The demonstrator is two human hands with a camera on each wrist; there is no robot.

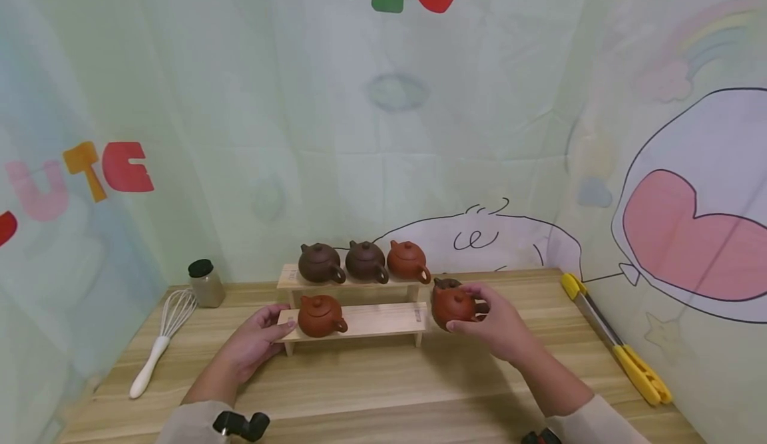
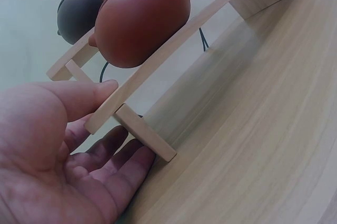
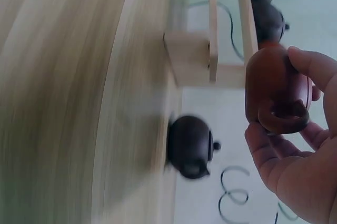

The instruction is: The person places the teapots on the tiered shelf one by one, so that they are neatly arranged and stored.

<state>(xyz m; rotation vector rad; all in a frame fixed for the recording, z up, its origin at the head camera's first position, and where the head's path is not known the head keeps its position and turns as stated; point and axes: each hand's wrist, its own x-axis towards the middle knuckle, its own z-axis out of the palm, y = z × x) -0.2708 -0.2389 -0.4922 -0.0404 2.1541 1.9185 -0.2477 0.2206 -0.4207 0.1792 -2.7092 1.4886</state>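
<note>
My left hand (image 1: 254, 341) grips the left end of a two-tier wooden stand (image 1: 383, 323), thumb on top of the lower shelf and fingers beneath. In my right hand (image 1: 500, 324) a reddish-brown clay teapot (image 1: 453, 309) is held between thumb and fingers, raised just right of the lower shelf. Behind it a dark brown teapot (image 3: 189, 142) stands on the table, mostly hidden in the head view. Another reddish-brown teapot (image 1: 319, 316) sits at the left of the lower shelf. Along the upper shelf are two dark teapots (image 1: 319, 262) and one reddish teapot (image 1: 407, 259).
A whisk (image 1: 164, 337) with a white handle lies at the left of the wooden table (image 1: 359, 397), beside a black-lidded jar (image 1: 206, 284). Yellow-ended tongs (image 1: 617, 341) lie along the right edge. A printed cloth (image 1: 335, 131) hangs behind.
</note>
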